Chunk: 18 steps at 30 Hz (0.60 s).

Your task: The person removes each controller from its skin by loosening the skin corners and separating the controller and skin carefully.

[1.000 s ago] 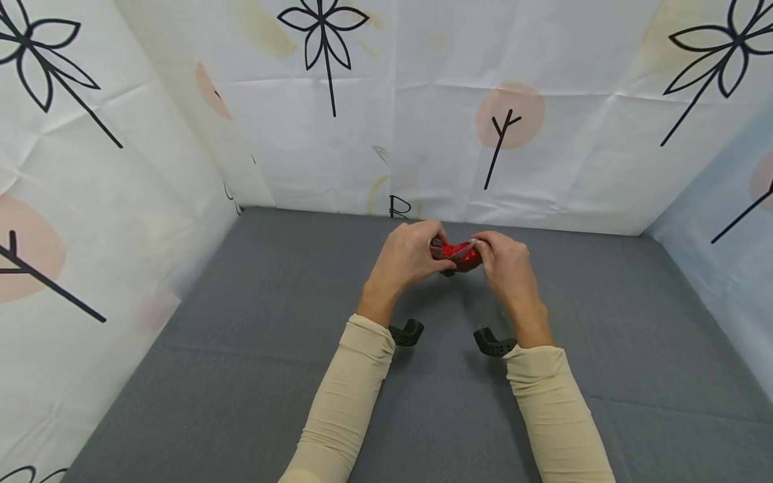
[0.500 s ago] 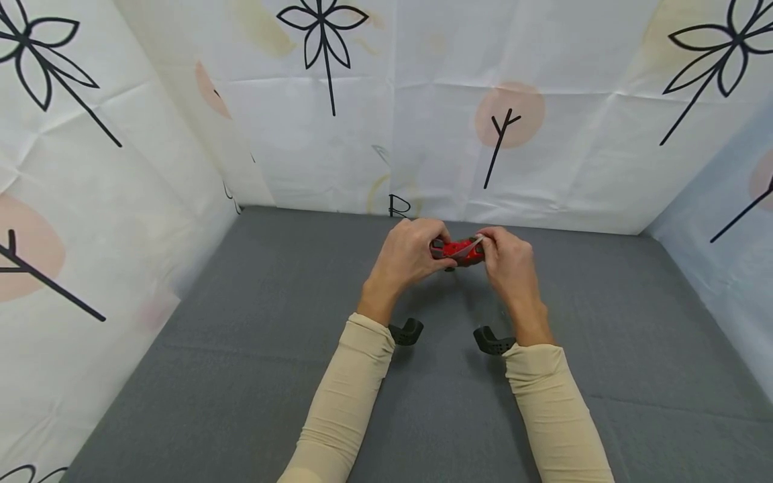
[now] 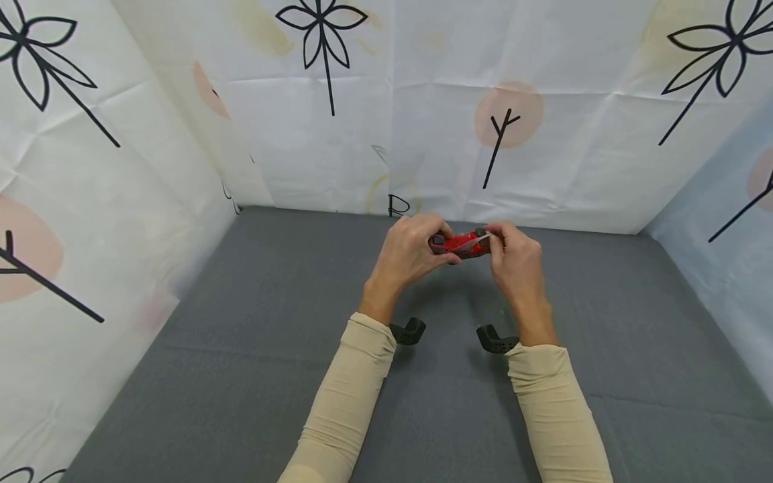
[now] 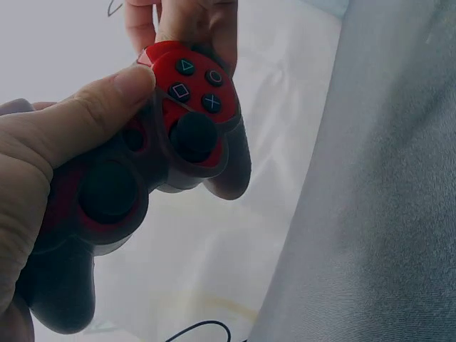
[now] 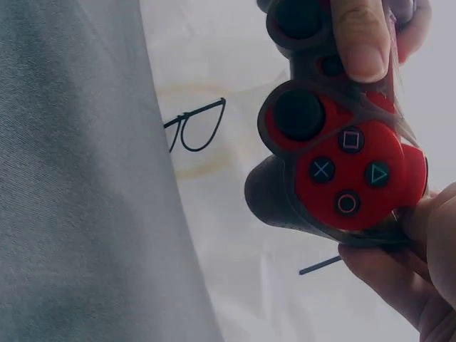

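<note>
A red game controller (image 3: 464, 241) with dark thumbsticks is held up between both hands. A greyish see-through cover (image 4: 160, 162) wraps most of it; around the shape buttons the bare red face (image 5: 349, 172) shows, with the cover's edge drawn diagonally across. My left hand (image 3: 406, 253) grips the controller's left end, its thumb (image 4: 107, 107) lying over the middle of the front. At the other end, my right hand (image 3: 518, 265) pinches the cover by the controller's corner, its fingers (image 5: 385, 274) reaching beneath. The far side of the controller is hidden.
A grey cloth (image 3: 260, 376) covers the table. White printed sheets (image 3: 435, 154) rise behind it and at both sides, close beyond the hands. Black wrist mounts (image 3: 410, 331) stick out inward from each wrist.
My right hand has shifted slightly right and up. The controller has risen a little and turned, with its right end lifted. My left hand keeps its grip in nearly the same place.
</note>
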Tool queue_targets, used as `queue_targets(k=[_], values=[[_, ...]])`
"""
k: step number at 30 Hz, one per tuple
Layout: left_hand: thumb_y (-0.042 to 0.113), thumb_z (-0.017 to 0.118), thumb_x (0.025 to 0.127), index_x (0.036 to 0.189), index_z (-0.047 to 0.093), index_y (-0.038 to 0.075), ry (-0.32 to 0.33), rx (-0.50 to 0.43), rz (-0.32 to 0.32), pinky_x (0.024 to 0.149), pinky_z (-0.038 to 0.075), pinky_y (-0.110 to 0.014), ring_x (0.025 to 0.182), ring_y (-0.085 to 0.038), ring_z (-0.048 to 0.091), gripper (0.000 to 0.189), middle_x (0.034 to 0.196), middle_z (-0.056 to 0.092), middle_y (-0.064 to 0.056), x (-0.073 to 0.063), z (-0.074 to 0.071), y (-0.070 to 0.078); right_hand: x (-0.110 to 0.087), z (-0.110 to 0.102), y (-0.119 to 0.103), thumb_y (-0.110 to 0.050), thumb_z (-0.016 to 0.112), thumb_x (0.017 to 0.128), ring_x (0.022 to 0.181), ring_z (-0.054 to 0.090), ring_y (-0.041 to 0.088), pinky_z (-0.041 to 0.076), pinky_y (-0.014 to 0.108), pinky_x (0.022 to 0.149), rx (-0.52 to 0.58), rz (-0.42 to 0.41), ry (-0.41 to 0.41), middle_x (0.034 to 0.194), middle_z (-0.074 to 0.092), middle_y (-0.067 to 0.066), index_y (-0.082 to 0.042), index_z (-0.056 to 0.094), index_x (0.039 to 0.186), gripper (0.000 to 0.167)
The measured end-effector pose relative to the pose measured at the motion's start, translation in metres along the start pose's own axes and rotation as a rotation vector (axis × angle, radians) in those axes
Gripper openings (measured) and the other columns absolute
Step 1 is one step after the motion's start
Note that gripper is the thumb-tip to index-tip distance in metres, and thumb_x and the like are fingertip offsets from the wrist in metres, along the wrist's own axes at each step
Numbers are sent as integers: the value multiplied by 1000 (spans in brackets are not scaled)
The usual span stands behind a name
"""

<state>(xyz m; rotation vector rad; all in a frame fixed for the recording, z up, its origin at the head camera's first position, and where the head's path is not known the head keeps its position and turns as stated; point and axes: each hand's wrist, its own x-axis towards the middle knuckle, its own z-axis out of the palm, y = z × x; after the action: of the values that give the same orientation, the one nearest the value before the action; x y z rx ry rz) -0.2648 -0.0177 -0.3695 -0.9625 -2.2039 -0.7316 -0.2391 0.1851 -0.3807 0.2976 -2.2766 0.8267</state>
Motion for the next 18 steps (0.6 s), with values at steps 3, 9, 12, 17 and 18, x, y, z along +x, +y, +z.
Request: queue_targets(k=[3, 9, 12, 17, 18], values=[[42, 93, 68, 98, 73, 15, 4, -30, -56, 72, 54, -28, 79, -13, 66, 45, 94, 75, 1, -1, -2, 0, 0, -1, 0, 1, 60, 100, 74, 70, 36, 57, 49, 66, 3, -12, -9, 100, 75, 24, 5, 70, 109, 14], [38, 93, 71, 105, 70, 19, -64, -202, -310, 72, 56, -27, 84, -12, 67, 45, 103, 72, 1, -4, -8, 0, -1, -3, 6, 1, 64, 98, 62, 66, 31, 52, 41, 58, 27, -119, -25, 101, 76, 22, 4, 68, 109, 12], [37, 92, 72, 107, 68, 21, -90, -309, -425, 68, 57, -27, 79, -13, 67, 46, 104, 71, -1, -5, -12, -1, -1, -4, 8, -1, 65, 97, 54, 60, 23, 48, 27, 56, 55, -177, -21, 100, 77, 21, 3, 68, 108, 12], [38, 92, 73, 107, 64, 23, -129, -405, -532, 67, 58, -28, 79, -14, 69, 46, 100, 71, -2, -4, -19, -2, -1, -4, 6, -5, 65, 99, 58, 66, 22, 39, 0, 64, 147, -190, -9, 94, 77, 21, 3, 68, 109, 13], [38, 92, 73, 108, 64, 23, -134, -418, -548, 67, 58, -29, 79, -15, 69, 47, 100, 71, -3, -4, -20, -2, -1, -3, 6, -5, 65, 98, 60, 69, 24, 39, -3, 66, 172, -187, -9, 94, 77, 21, 4, 68, 108, 14]])
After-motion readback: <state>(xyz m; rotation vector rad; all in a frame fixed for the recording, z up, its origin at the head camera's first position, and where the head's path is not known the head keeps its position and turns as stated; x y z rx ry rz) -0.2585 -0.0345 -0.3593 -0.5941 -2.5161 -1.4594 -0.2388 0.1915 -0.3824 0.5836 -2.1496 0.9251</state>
